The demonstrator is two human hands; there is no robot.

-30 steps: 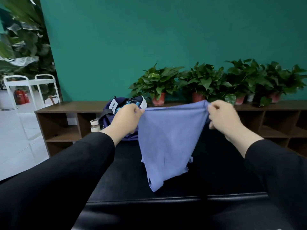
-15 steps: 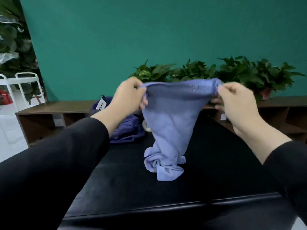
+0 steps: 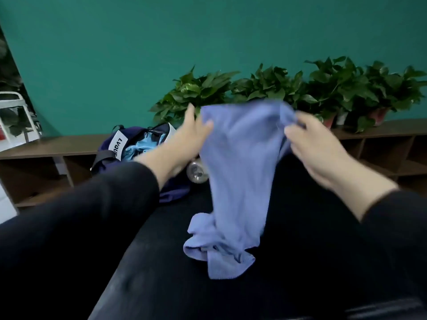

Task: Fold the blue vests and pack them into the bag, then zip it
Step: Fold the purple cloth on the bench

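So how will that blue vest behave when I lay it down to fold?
Probably floppy: the blue vest sags between the left hand and right hand. Its hem already bunches on the black table, so expect wrinkles. It looks light.

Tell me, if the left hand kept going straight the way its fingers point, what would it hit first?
Probably the leaves of the potted plant behind the left hand; depth is hard to judge.

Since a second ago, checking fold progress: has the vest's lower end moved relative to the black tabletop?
Yes. The blue vest has come down: its lower end, earlier hanging clear, now lies bunched on the black tabletop.
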